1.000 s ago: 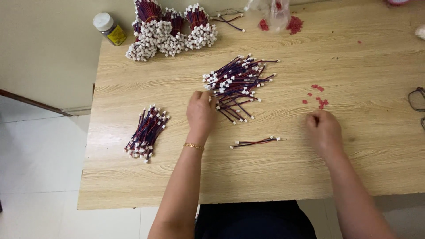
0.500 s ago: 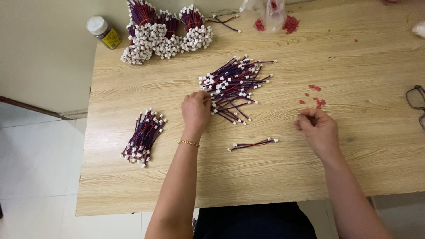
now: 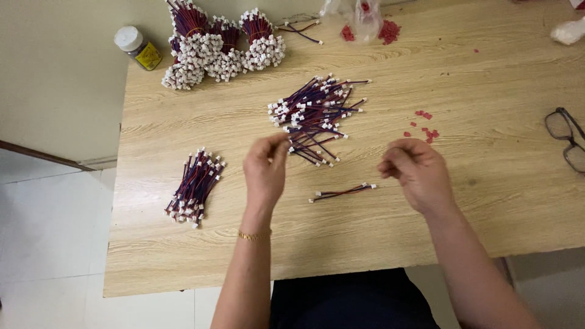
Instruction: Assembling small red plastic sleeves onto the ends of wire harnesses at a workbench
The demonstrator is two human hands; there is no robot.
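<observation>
Both hands (image 3: 265, 169) (image 3: 417, 170) now raised off table (image 3: 183, 256), pinched grips' contents indiscernible

Table (image 3: 183, 244): light wood grain, pale tan with darker streaks.
Loose wire pile (image 3: 317, 113): red and dark blue-purple leads, white connector ends.
Small wire bundle (image 3: 195, 187) near the table's left edge: same red and purple, white tips.
Tied bundles (image 3: 222, 45) at the far left corner: dark red-purple stems, white heads.
Single wire pair (image 3: 342, 192): red and dark, white ends.
Small plastic pieces (image 3: 423, 125): red.
Jar (image 3: 138, 47): white lid, yellow label.
Bracelet (image 3: 254, 236): gold.
Eyeglasses (image 3: 567, 139): dark frame.
</observation>
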